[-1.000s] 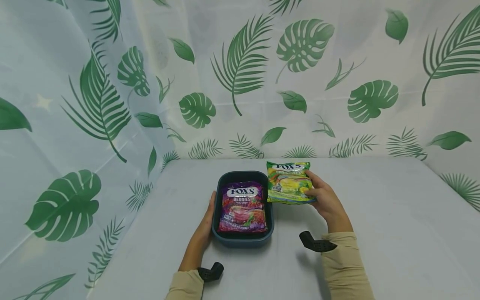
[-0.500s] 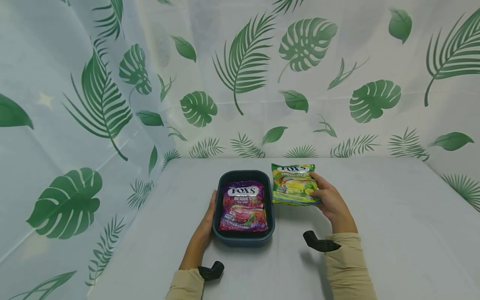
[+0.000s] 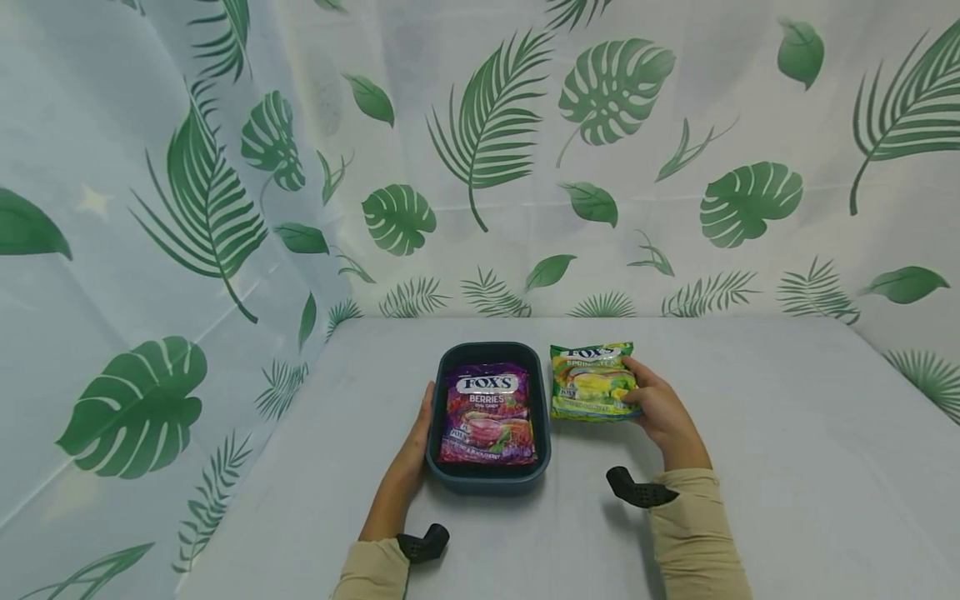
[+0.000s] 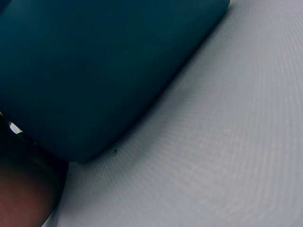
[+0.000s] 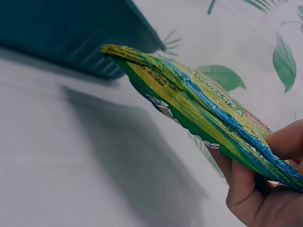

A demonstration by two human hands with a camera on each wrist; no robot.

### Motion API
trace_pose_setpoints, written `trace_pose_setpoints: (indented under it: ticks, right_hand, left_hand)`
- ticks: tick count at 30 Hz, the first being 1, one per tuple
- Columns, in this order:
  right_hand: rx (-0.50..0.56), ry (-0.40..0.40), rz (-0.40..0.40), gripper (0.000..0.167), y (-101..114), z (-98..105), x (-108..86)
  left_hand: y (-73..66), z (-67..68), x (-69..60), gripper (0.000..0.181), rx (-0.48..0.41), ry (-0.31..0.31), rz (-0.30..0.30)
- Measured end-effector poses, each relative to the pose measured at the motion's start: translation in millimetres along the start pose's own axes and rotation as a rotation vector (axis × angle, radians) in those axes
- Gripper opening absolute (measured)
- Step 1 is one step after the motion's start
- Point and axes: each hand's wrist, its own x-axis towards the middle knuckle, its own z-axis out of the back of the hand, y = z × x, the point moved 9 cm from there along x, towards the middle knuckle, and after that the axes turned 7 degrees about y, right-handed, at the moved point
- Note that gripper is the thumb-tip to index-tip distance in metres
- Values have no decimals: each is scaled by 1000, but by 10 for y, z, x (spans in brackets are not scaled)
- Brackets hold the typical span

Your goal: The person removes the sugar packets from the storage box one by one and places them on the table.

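Observation:
A dark blue-green plastic tub (image 3: 489,483) stands on the table, with a purple candy bag (image 3: 487,417) lying face up inside it. Along the tub's left side rests my left hand (image 3: 409,454), its fingers straight against the wall. My right hand (image 3: 666,419) pinches the right edge of a green and yellow candy bag (image 3: 588,383), thumb on top and fingers beneath. That bag is held just right of the tub, apart from it. In the right wrist view its underside and seam show, and its shadow falls on the table below.
A white cloth covers the table (image 3: 787,467). Behind it and to the left hang white curtains (image 3: 517,242) printed with green leaves. Each wrist wears a black camera mount (image 3: 641,490).
My right hand has moved the green and yellow bag to the right, away from the tub's rim, and then slightly lower. My left hand and the tub stay in place.

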Motion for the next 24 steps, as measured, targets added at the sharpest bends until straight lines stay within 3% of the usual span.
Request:
trace_pose_setpoints:
  ticks: [11, 24]
  right_hand:
    - [-32, 0, -45, 74, -105, -42, 45]
    - [-177, -28, -91, 75, -185, -60, 72]
  left_hand:
    - [1, 10, -39, 62, 1, -4, -13]
    - [9, 9, -4, 63, -2, -14, 3]
